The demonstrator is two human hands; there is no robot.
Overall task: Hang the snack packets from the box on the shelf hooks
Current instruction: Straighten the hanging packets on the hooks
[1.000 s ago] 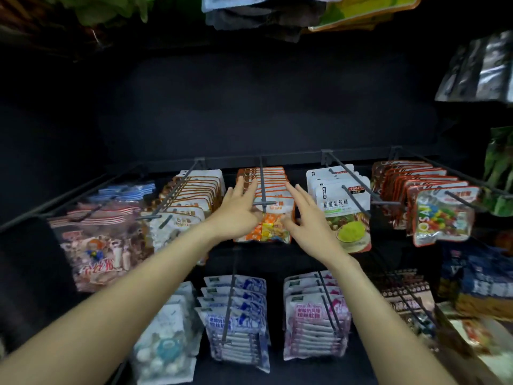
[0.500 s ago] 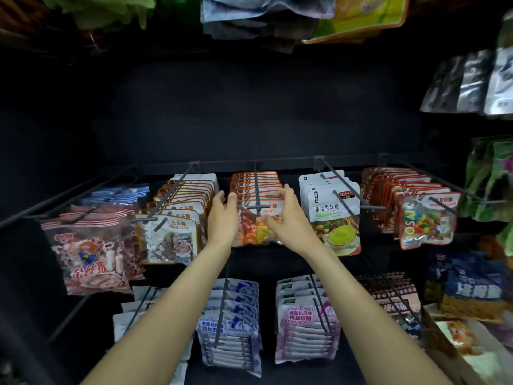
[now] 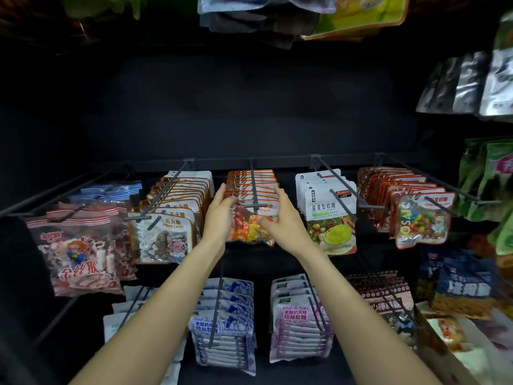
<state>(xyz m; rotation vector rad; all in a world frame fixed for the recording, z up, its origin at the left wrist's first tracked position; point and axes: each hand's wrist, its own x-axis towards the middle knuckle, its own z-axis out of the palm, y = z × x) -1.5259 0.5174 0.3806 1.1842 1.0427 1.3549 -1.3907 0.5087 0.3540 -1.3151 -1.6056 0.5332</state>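
Observation:
An orange-edged sugar candy packet (image 3: pixel 251 227) hangs at the front of the middle shelf hook (image 3: pixel 254 190), with several like packets stacked behind it. My left hand (image 3: pixel 220 218) grips the packet's left edge, thumb near its top corner. My right hand (image 3: pixel 283 218) holds the right edge, fingers curled over the front. The cardboard box (image 3: pixel 449 351) stands at the lower right, with loose packets inside.
Neighbouring hooks carry stone candy packets (image 3: pixel 163 237), white star gummy packets (image 3: pixel 330 218) and red-edged colour bean packets (image 3: pixel 422 218). A lower row holds blue packets (image 3: pixel 224 326) and pink packets (image 3: pixel 297 318). More bags hang above and on the right.
Both hands have closed in from spread fingers onto the front sugar packet's two sides. The view has shifted a little, so the shelf sits lower and nearer.

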